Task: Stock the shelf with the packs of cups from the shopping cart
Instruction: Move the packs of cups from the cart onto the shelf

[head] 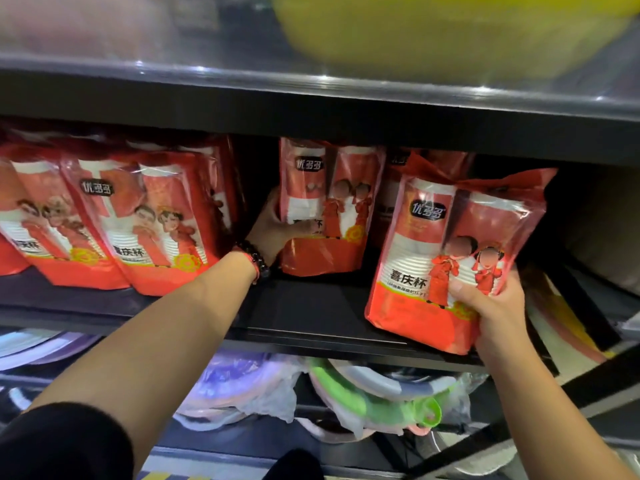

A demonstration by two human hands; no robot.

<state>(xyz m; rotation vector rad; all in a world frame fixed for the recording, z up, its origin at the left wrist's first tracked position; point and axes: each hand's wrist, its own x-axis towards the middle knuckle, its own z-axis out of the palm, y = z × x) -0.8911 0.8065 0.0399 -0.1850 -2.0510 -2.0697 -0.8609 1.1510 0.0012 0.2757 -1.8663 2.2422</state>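
Clamped by its lower right corner in the right hand (493, 306), a red pack of cups (450, 261) rests tilted at the shelf's (311, 317) front edge. Deeper in, the left hand (273, 233) grips another pack (325, 206) standing mid-shelf. Placing is underway; next, the front pack likely needs sliding back upright beside it.

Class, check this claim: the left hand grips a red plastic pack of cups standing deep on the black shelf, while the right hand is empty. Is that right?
Not quite. The head view shows the right hand gripping another red plastic pack of cups at the black shelf's front edge. The left hand does grip the pack standing deeper.
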